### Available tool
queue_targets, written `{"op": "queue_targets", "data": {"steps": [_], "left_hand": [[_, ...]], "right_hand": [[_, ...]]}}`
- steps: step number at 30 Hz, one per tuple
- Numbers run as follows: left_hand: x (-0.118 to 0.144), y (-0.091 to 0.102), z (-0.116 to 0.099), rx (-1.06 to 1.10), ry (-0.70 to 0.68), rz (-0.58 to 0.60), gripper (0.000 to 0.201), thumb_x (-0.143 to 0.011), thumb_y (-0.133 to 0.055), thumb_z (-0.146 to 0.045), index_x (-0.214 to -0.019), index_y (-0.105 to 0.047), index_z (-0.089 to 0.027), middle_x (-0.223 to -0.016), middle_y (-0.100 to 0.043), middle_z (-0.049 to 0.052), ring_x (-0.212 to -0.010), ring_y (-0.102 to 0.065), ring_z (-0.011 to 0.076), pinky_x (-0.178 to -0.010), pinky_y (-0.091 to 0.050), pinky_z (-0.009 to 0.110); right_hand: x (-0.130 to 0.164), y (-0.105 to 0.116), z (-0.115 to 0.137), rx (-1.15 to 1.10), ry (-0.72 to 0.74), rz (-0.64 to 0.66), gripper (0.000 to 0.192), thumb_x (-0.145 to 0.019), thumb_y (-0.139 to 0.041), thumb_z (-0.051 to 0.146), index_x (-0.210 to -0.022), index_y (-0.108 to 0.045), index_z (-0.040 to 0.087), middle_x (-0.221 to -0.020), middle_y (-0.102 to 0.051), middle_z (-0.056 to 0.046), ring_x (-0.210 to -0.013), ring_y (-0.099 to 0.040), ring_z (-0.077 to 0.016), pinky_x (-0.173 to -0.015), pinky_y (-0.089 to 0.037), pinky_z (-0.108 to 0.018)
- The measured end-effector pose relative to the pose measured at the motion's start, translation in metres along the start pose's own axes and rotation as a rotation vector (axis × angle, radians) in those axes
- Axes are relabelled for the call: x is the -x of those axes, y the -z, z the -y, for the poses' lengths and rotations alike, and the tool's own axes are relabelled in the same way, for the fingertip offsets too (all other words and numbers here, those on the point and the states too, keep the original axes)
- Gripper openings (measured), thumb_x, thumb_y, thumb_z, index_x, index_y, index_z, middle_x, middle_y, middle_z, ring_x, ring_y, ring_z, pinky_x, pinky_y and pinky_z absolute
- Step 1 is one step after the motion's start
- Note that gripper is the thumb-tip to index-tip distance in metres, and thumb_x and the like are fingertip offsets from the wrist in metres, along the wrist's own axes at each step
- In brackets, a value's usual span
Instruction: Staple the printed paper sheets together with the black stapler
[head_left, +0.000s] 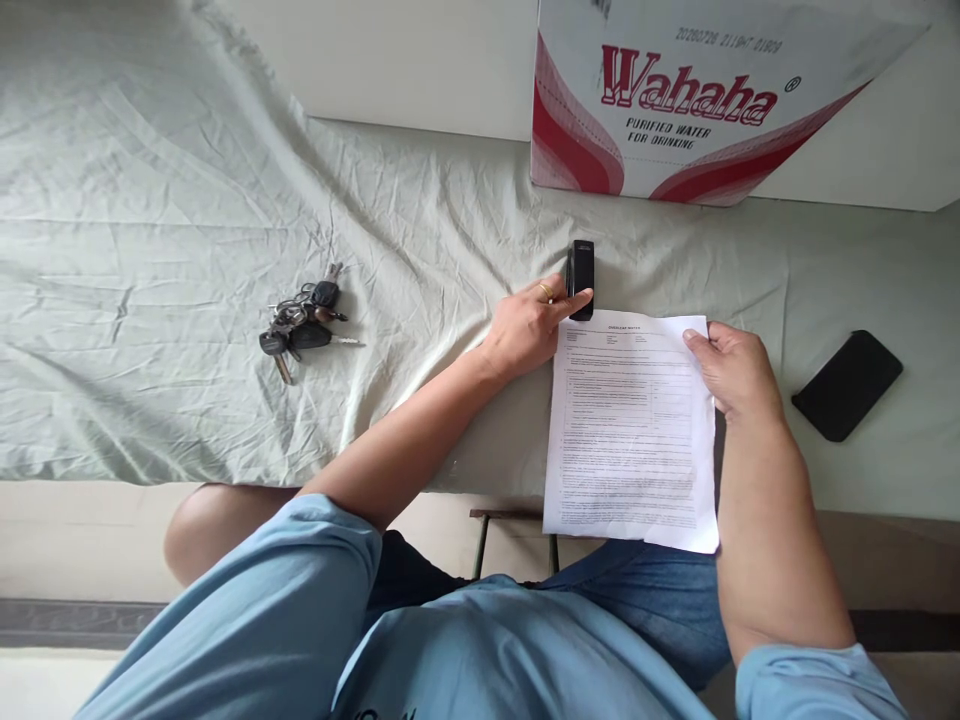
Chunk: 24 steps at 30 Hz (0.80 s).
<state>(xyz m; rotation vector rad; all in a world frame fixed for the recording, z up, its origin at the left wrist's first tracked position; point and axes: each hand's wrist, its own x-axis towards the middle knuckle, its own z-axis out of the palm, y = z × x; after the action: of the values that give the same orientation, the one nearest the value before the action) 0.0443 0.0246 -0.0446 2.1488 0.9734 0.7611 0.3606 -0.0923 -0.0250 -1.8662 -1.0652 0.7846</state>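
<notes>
A black stapler [582, 262] stands at the top left corner of a printed paper sheet [630, 450]. My left hand [529, 325] is closed around its near end, with a finger laid across the top. Whether the corner of the paper lies between the stapler's jaws is hidden from me. My right hand [739, 370] pinches the sheet at its upper right edge, thumb on top and fingers underneath. The lower part of the page hangs past the table's front edge, above my lap.
A bunch of keys [304, 325] lies to the left on the wrinkled pale green cloth [187, 250]. Right of my right hand is a flat black phone-like object [847, 386]. At the back stands a white and red water carton [697, 110].
</notes>
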Motion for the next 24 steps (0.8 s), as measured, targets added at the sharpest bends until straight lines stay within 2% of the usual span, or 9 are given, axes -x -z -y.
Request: {"op": "queue_targets", "data": {"steps": [3,7,12,14,17,18,20,22,24], "left_hand": [[0.003,-0.003,-0.005,-0.183,-0.012,0.043,0.053,-0.109,-0.057,-0.022,-0.155,-0.082,-0.029,-0.114,-0.082,0.014,-0.120,-0.070,0.0337,-0.077,-0.054,0.036],[0.003,-0.004,-0.005,-0.203,-0.004,0.001,0.053,-0.110,-0.053,-0.022,-0.152,-0.085,-0.028,-0.104,-0.087,0.013,-0.113,-0.070,0.0316,-0.074,-0.050,0.036],[-0.002,0.000,0.004,0.034,-0.014,-0.059,0.049,-0.106,-0.056,-0.021,-0.140,-0.092,-0.027,-0.091,-0.085,0.008,-0.099,-0.071,0.0275,-0.097,-0.060,0.043],[-0.004,0.004,0.008,0.190,-0.011,-0.053,0.050,-0.100,-0.058,-0.019,-0.135,-0.093,-0.027,-0.090,-0.084,0.006,-0.096,-0.072,0.0253,-0.103,-0.061,0.044],[-0.006,0.009,0.011,0.393,0.066,-0.067,0.057,-0.089,-0.065,-0.020,-0.140,-0.089,-0.024,-0.092,-0.082,0.003,-0.087,-0.072,0.0205,-0.094,-0.061,0.038],[-0.007,0.010,0.010,0.440,0.102,-0.085,0.060,-0.087,-0.068,-0.022,-0.144,-0.086,-0.024,-0.091,-0.081,0.002,-0.085,-0.070,0.0191,-0.090,-0.060,0.036],[-0.008,0.012,0.009,0.513,0.163,-0.132,0.056,-0.088,-0.076,-0.030,-0.144,-0.083,-0.024,-0.091,-0.081,0.001,-0.082,-0.069,0.0174,-0.083,-0.058,0.033],[-0.007,0.013,0.006,0.571,0.212,-0.175,0.038,-0.096,-0.078,-0.046,-0.127,-0.085,-0.024,-0.094,-0.082,0.004,-0.082,-0.069,0.0170,-0.079,-0.057,0.032],[-0.006,0.015,0.003,0.614,0.258,-0.166,0.045,-0.106,-0.069,-0.065,-0.105,-0.084,-0.023,-0.092,-0.081,0.006,-0.080,-0.068,0.0174,-0.076,-0.056,0.035]], "right_hand": [[0.001,-0.001,0.000,-0.043,0.014,-0.006,0.043,-0.081,-0.098,0.057,-0.070,-0.066,0.031,-0.051,-0.056,0.004,-0.057,-0.061,-0.0235,-0.051,-0.051,-0.038],[0.005,-0.004,0.008,-0.180,-0.015,0.006,0.041,-0.075,-0.101,0.064,-0.084,-0.082,0.030,-0.064,-0.073,0.001,-0.061,-0.068,-0.0244,-0.057,-0.057,-0.039],[0.018,0.002,0.034,-0.268,-0.055,0.205,0.053,-0.066,-0.109,0.069,-0.094,-0.091,0.028,-0.080,-0.085,-0.002,-0.079,-0.080,-0.0258,-0.077,-0.069,-0.042],[0.026,0.011,0.043,-0.243,-0.086,0.342,0.050,-0.067,-0.109,0.069,-0.089,-0.091,0.028,-0.078,-0.085,-0.001,-0.076,-0.080,-0.0237,-0.074,-0.069,-0.039],[0.037,0.022,0.049,-0.261,-0.120,0.481,0.045,-0.068,-0.111,0.064,-0.081,-0.089,0.027,-0.074,-0.083,-0.001,-0.064,-0.076,-0.0208,-0.061,-0.065,-0.035],[0.040,0.024,0.048,-0.297,-0.114,0.463,0.044,-0.068,-0.111,0.063,-0.079,-0.088,0.028,-0.073,-0.083,-0.001,-0.061,-0.074,-0.0203,-0.058,-0.063,-0.035],[0.040,0.022,0.045,-0.389,-0.079,0.319,0.041,-0.066,-0.113,0.060,-0.078,-0.087,0.030,-0.072,-0.083,0.000,-0.058,-0.073,-0.0197,-0.055,-0.062,-0.035],[0.035,0.014,0.042,-0.449,-0.025,0.137,0.042,-0.063,-0.115,0.060,-0.080,-0.087,0.033,-0.076,-0.085,0.001,-0.063,-0.076,-0.0218,-0.062,-0.067,-0.039],[0.027,0.003,0.040,-0.448,0.020,0.026,0.044,-0.062,-0.114,0.065,-0.084,-0.088,0.036,-0.084,-0.088,0.000,-0.075,-0.082,-0.0269,-0.076,-0.073,-0.047]]}}
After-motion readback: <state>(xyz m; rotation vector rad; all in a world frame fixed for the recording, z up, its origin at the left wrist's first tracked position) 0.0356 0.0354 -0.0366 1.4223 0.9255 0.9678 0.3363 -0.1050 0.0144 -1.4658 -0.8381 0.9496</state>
